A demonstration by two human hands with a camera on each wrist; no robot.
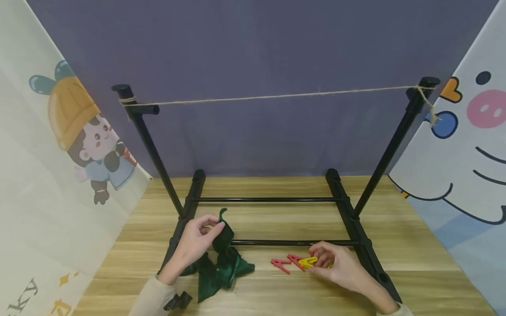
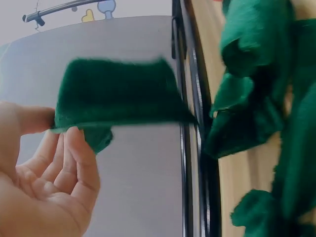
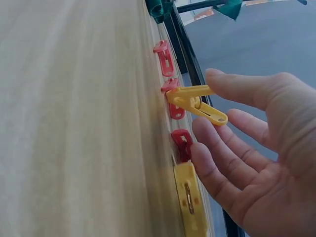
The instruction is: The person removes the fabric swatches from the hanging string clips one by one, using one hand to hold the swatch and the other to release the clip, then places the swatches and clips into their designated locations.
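Observation:
My left hand [image 1: 191,245] pinches a dark green cloth [image 2: 118,94] by its edge, between thumb and fingers, and holds part of it raised. More green fabric [image 1: 221,272] lies crumpled on the table below; whether it is all one piece I cannot tell. On the right, my right hand [image 1: 344,270] pinches a yellow clothespin [image 3: 190,98] by its handles, thumb on one side and fingers on the other. Red clothespins [image 1: 280,264] lie beside it on the wood. A second yellow clothespin [image 3: 190,197] lies by the fingers, mostly covered in the head view.
A black pipe frame stands on the wooden table [image 1: 261,219], with low crossbars [image 1: 272,199] and two upright posts [image 1: 156,156]. A thin string [image 1: 276,96] runs between the post tops. A small dark object [image 1: 178,301] lies near the left sleeve.

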